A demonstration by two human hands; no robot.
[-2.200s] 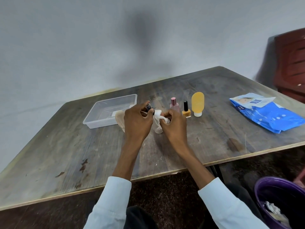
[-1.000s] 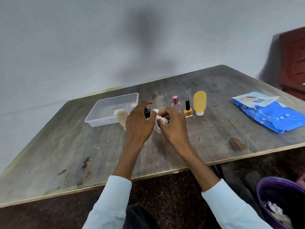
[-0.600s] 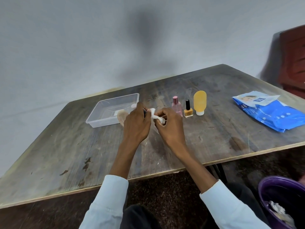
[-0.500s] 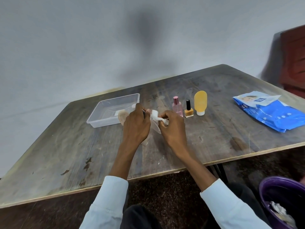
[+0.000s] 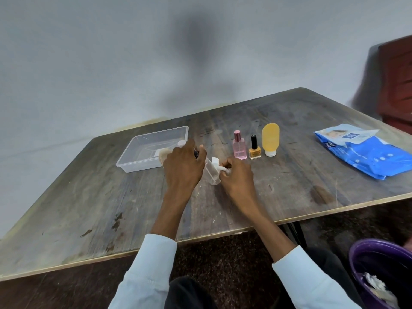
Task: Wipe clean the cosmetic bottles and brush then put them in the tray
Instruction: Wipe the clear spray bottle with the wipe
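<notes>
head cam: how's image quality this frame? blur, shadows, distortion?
Head view: wide-angle bowing bends the worn wooden table edges; soft diffuse light, with a dark blurred shadow on the grey wall; the dark red chair at the right edge is smeared; the clear plastic bottle between the left hand and right hand is hard to outline; no harsh glare.

We reach both forearms forward over the table, bare from the wrists back to pale blue sleeves pushed up near the elbows; our left hand (image 5: 183,166) sits back-up, fingers curled downward round the black top of a clear bottle (image 5: 211,172), knuckles raised; our right hand (image 5: 238,176) lies just beside it, back-up too, fingers tucked in and pinching a white wipe (image 5: 219,167) against the bottle; the two hands are close together, wrists angling inward toward each other.
</notes>
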